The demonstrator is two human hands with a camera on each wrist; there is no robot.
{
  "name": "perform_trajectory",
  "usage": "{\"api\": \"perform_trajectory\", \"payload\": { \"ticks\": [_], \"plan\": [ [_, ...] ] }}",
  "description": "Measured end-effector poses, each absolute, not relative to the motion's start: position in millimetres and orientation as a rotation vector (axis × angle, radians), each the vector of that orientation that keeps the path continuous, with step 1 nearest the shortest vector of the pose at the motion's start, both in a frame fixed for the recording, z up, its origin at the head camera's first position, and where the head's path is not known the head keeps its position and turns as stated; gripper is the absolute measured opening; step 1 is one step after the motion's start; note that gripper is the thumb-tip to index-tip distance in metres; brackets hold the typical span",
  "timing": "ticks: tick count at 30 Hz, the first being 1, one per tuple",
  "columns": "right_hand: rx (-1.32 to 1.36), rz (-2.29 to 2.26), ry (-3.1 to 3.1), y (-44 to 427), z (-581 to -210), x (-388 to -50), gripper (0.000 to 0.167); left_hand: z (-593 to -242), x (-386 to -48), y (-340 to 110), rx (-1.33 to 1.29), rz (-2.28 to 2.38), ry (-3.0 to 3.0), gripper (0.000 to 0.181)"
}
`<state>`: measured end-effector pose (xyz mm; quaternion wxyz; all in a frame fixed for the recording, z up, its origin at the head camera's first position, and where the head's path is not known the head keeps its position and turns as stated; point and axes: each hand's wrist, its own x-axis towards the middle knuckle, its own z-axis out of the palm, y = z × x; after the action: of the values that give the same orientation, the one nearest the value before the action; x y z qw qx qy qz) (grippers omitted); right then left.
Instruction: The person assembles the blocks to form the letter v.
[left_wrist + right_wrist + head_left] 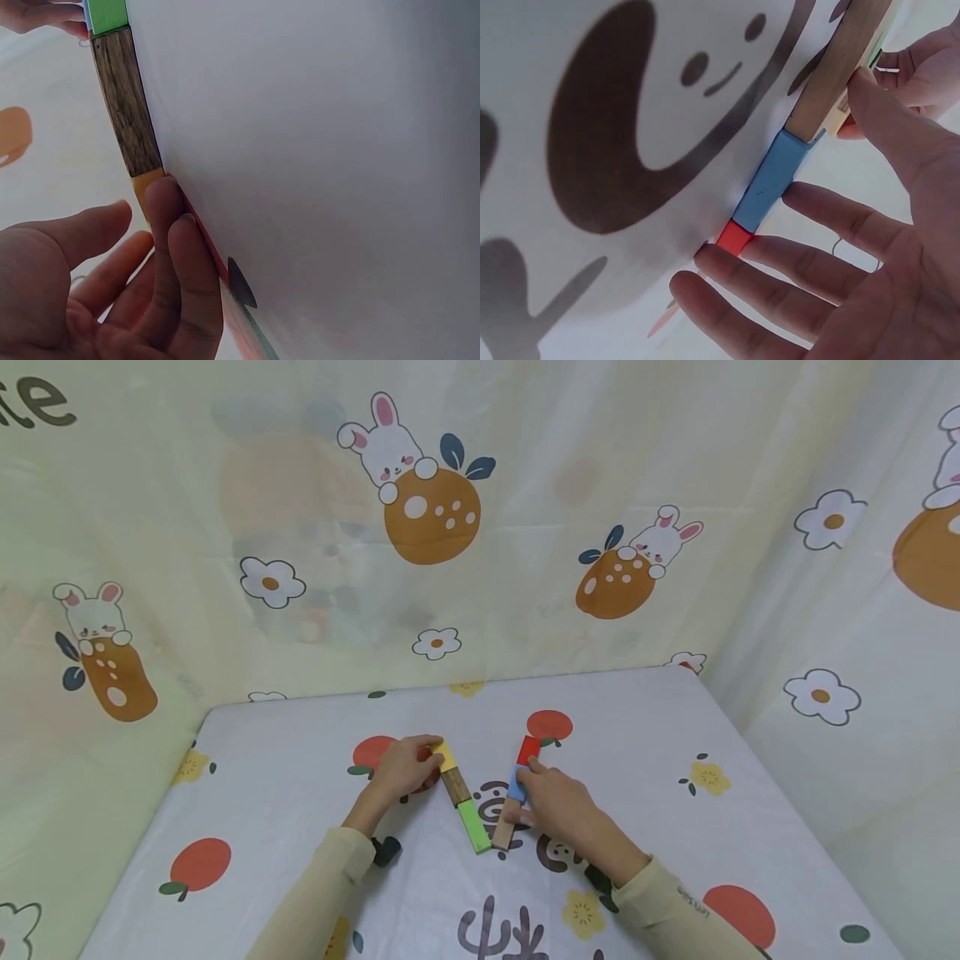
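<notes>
Two rows of small blocks lie on the table, forming a V whose point faces the person. The left row has a yellow block (447, 758) at the far end, a dark wood-grain block (456, 787), then a green block (474, 827). On the right side come a red block (528, 747), a blue block (516, 788) and a plain wooden block (503, 831). My left hand (405, 767) touches the yellow block with its fingers, thumb held apart in the left wrist view. Spread fingers of my right hand (564, 803) rest along the blue and red blocks, with the thumb by the wooden one.
A white cloth with printed fruit, flowers and faces covers the table (637, 735). Behind it and at both sides hangs a pale curtain (525, 635) with rabbit prints. The table's far edge lies beyond the blocks.
</notes>
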<state>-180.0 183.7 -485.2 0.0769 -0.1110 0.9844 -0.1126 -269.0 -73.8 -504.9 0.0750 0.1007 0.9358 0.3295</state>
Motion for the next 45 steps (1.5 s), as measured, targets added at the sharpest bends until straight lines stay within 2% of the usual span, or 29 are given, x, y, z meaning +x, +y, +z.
{"api": "perform_trajectory", "payload": {
  "ticks": [12,22,32,45],
  "plan": [
    [-0.353,-0.302,2.95,182,-484,-187,0.066,-505,-269,-76,0.32,0.991,2.817,0.039],
    [-0.325,-0.321,2.936,181,-476,-191,0.059,-506,-262,-76,0.25,1.093,2.818,0.058],
    [-0.367,-0.305,2.954,184,-476,-197,0.056,-493,-239,-88,0.312,0.939,3.03,0.056],
    [-0.38,-0.312,2.952,195,-482,-195,0.055,-489,-208,-84,0.373,0.634,3.172,0.075]
  ]
}}
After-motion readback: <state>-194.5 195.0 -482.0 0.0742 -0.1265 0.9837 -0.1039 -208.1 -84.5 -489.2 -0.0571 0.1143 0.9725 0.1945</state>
